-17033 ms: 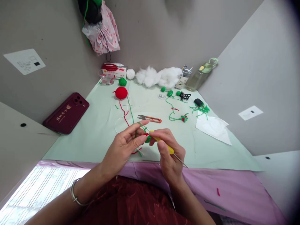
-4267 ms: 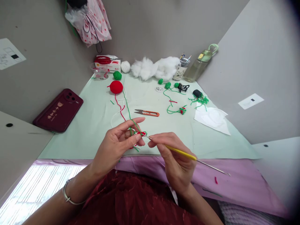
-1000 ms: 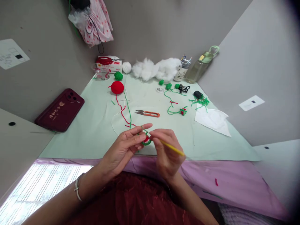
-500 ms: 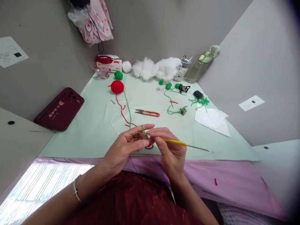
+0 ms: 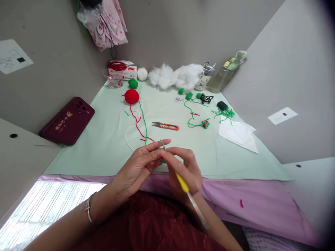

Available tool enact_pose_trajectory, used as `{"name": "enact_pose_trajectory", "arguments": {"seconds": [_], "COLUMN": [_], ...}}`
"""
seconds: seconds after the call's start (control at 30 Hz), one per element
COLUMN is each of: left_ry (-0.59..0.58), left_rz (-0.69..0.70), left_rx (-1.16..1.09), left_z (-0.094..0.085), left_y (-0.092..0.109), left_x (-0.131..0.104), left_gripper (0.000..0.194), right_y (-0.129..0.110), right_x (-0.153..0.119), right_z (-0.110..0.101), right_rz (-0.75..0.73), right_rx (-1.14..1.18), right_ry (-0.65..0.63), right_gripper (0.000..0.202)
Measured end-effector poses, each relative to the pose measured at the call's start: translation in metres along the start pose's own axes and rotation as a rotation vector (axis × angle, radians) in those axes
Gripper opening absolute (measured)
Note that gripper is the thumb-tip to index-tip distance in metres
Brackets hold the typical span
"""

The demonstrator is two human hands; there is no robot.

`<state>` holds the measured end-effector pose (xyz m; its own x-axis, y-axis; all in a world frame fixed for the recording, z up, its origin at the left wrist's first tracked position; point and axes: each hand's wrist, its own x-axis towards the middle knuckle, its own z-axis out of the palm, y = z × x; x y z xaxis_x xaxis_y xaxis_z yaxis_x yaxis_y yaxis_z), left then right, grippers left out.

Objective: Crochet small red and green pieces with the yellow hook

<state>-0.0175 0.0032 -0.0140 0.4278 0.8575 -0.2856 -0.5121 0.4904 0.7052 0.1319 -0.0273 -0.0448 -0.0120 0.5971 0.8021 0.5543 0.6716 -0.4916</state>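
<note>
My left hand (image 5: 143,161) pinches a small red and green crochet piece (image 5: 162,160), mostly covered by the fingers. Green yarn runs over its raised index finger. In my right hand (image 5: 186,170) is a crochet hook (image 5: 182,182) with a yellow grip, its metal back end pointing down toward my lap. The hook's tip meets the green yarn near the left index fingertip. Red, green and white yarn strands trail from the hands to a red yarn ball (image 5: 131,96), a green yarn ball (image 5: 133,83) and toward a white yarn ball (image 5: 142,74).
Orange thread snips (image 5: 165,126) lie just beyond my hands. Crocheted green pieces (image 5: 188,96) and a white paper (image 5: 237,135) are at the right. White stuffing (image 5: 175,76), a pen cup (image 5: 205,78) and a bottle (image 5: 224,73) stand behind. A dark red phone (image 5: 67,121) leans at left.
The crochet hook has swung from nearly level to steeply slanted, its back end now pointing down. My right hand has turned with it, and the left fingers have closed in over the piece.
</note>
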Motion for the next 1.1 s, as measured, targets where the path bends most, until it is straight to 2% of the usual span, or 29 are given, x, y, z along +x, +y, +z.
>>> {"name": "enact_pose_trajectory", "arguments": {"seconds": [0.13, 0.27, 0.33, 0.4, 0.53, 0.57, 0.6, 0.73, 0.9, 1.1], "left_ry": [0.041, 0.047, 0.02, 0.0, 0.008, 0.015, 0.021, 0.019, -0.001, -0.005], "left_rz": [0.06, 0.153, 0.183, 0.202, 0.195, 0.177, 0.152, 0.071, 0.099, 0.163], "left_rx": [0.122, 0.259, 0.269, 0.241, 0.136, 0.108, 0.082, 0.045, 0.119, 0.2], "left_z": [-0.007, -0.006, -0.004, -0.001, 0.003, 0.003, 0.004, 0.004, 0.002, 0.0], "left_y": [0.005, 0.007, 0.006, 0.004, -0.002, -0.004, -0.005, -0.005, -0.003, -0.001], "left_x": [-0.001, -0.003, -0.003, -0.004, -0.004, -0.003, -0.003, -0.003, -0.003, -0.003], "left_gripper": [0.027, 0.016, 0.02, 0.036, 0.06, 0.062, 0.064, 0.063, 0.049, 0.051], "right_y": [-0.001, 0.001, 0.001, 0.0, -0.001, 0.0, 0.0, -0.001, -0.001, -0.003], "right_x": [0.016, 0.025, 0.024, 0.019, 0.003, 0.0, -0.001, 0.007, 0.015, 0.015], "right_z": [-0.011, -0.017, -0.016, -0.011, 0.002, 0.004, 0.006, 0.003, -0.002, -0.002], "right_rz": [0.324, 0.51, 0.515, 0.434, 0.076, -0.006, -0.019, 0.158, 0.352, 0.406], "right_rx": [0.373, 0.665, 0.698, 0.579, 0.051, -0.008, -0.02, 0.202, 0.458, 0.531], "right_ry": [0.082, 0.119, 0.083, 0.043, 0.028, 0.078, 0.092, 0.059, 0.051, 0.065], "right_gripper": [0.026, 0.018, 0.018, 0.02, 0.04, 0.045, 0.048, 0.04, 0.024, 0.021]}}
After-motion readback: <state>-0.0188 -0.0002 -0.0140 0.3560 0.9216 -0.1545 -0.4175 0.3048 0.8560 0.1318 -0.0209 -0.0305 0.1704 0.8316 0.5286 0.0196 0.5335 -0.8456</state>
